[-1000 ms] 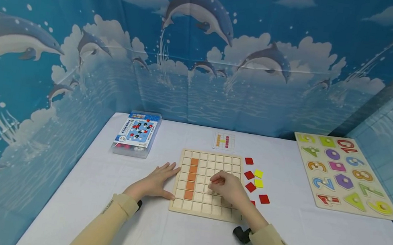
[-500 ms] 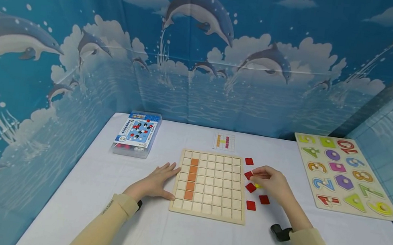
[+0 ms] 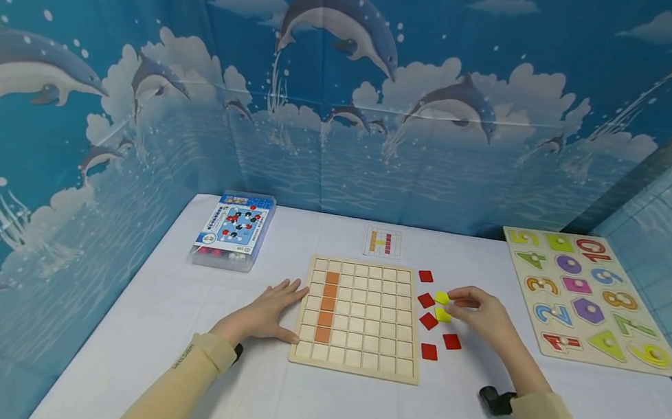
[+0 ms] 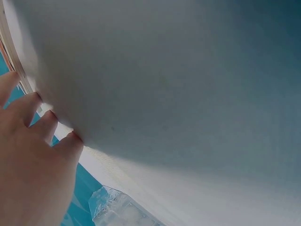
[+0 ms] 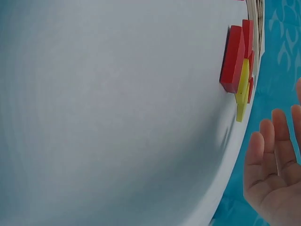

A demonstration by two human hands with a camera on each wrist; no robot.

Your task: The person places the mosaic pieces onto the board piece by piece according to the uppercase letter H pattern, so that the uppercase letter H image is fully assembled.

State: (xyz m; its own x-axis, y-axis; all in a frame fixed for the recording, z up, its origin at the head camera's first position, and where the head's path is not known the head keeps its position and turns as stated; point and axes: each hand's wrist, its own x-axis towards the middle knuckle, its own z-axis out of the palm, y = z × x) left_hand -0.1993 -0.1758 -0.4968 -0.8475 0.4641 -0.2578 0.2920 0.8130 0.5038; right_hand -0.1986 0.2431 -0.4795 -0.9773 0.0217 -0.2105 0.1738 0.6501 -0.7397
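A wooden grid board (image 3: 353, 370) lies on the table, with several orange tiles (image 3: 328, 303) in one column toward its left. My left hand (image 3: 265, 308) rests at the board's left edge, fingers spread and fingertips touching the rim. To the right of the board, my right hand (image 3: 482, 316) is beside two yellow tiles (image 3: 441, 314), its fingertips close to them; whether they touch cannot be told. In the right wrist view its fingers (image 5: 281, 125) look fairly straight, with no tile seen in them. Several red tiles (image 3: 428, 321) lie loose around the yellow ones.
Behind the board lies a small pattern card (image 3: 383, 242) with coloured squares. A plastic box (image 3: 234, 229) stands at the back left. A wooden number and shape puzzle (image 3: 591, 304) lies on the right. A dolphin-print curtain (image 3: 341, 162) hangs behind the table.
My right hand has moved from above the grid board rightward to the loose tiles, then slightly further right, uncovering the yellow tiles. The left hand has stayed in place.
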